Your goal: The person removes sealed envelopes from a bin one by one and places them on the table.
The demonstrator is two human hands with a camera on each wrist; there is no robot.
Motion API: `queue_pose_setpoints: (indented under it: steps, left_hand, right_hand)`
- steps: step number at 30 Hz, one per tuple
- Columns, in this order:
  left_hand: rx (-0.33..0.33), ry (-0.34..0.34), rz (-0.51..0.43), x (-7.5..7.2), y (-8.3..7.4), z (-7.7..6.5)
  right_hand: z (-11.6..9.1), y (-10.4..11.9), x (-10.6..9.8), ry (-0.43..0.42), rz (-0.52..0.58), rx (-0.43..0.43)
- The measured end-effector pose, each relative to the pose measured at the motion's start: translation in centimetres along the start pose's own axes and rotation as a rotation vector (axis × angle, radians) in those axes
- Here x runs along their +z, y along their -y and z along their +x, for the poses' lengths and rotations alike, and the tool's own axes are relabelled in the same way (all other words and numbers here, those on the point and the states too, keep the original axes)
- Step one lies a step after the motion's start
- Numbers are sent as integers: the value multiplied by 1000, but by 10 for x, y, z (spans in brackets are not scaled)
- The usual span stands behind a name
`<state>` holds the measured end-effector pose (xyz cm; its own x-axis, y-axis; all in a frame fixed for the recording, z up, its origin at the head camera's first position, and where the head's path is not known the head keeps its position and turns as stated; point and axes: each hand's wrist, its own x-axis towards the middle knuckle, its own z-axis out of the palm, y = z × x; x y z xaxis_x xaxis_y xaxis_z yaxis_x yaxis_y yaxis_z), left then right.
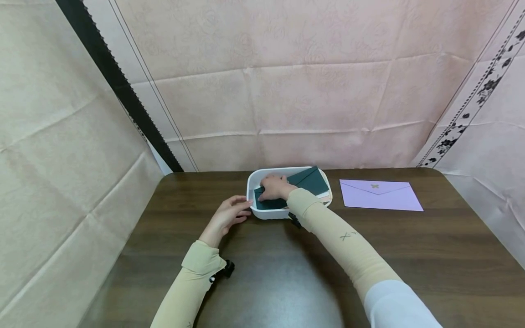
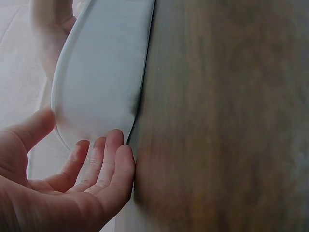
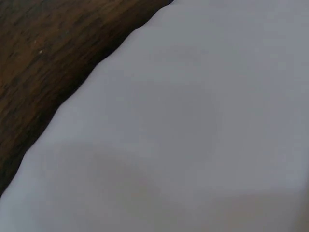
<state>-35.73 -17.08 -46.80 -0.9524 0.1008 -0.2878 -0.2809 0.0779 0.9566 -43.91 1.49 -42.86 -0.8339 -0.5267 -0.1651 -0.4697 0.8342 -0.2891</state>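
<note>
A white plastic tub (image 1: 257, 213) stands at the far side of the table. Inside it lies a dark green envelope (image 1: 313, 182), its right corner rising to the rim. My right hand (image 1: 276, 187) reaches into the tub and grips the envelope near its left end, thumb on its face. Some fingertips are hidden. At the tub's left end is my left hand (image 1: 229, 213). In the left wrist view its thumb (image 2: 41, 126) touches the rim, and the relaxed fingers (image 2: 112, 150) rest along the outer wall. The right wrist view is mostly filled by the tub's white wall (image 3: 183, 121).
A lilac envelope (image 1: 379, 196) with a small gold-coloured clasp mark lies flat to the right of the tub. Pale paper (image 1: 325, 197) shows under the green envelope. The wooden table (image 1: 262, 273) ends at a pale cloth (image 1: 320, 100) hung close behind the tub.
</note>
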Motion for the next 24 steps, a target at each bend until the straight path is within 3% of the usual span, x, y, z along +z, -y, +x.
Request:
queue_pose_setpoints:
  steps: [24]
  left_hand:
    - [10,-1,-2,0,-1,-1]
  right_hand:
    - [-1,-28,-9,-24,-42,46]
